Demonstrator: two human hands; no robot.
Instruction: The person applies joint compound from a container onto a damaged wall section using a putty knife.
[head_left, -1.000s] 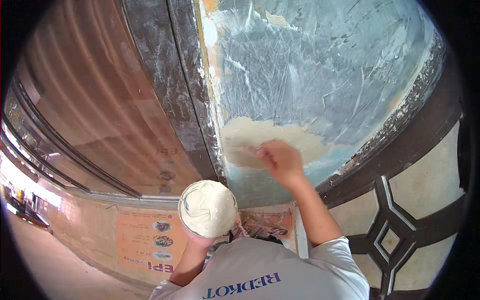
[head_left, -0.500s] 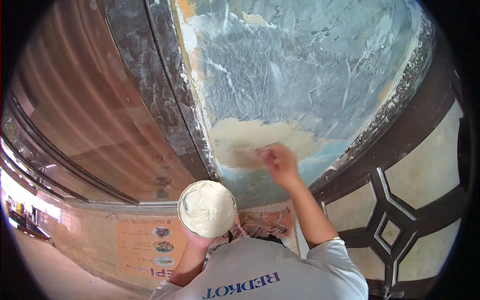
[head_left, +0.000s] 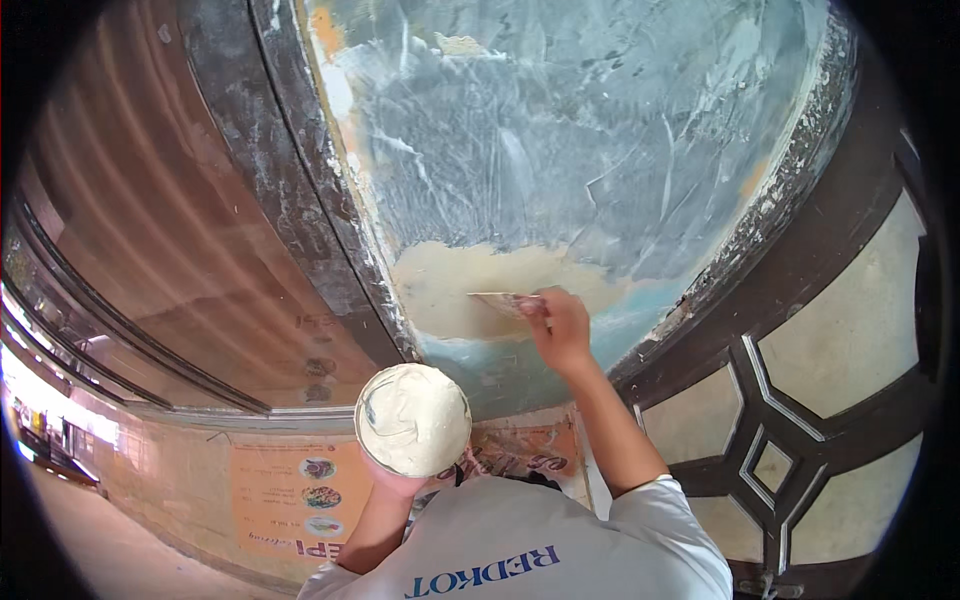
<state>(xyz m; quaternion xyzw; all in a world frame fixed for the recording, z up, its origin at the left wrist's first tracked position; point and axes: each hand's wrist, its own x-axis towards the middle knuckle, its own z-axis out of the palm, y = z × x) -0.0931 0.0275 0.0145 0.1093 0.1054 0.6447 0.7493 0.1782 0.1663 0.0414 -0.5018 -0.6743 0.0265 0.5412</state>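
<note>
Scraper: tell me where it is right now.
In the head view, the scraper is near the middle, in the right hand, its blade pointing left at the cream patch on the blue-grey wall.

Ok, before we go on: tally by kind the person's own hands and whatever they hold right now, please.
Hands: 2 (left hand, right hand)
Containers: 1 (round tub filled with cream paste, in the left hand)
Tools: 1 (thin-bladed scraper, in the right hand)
Total: 4, the paste counted with its tub
</note>
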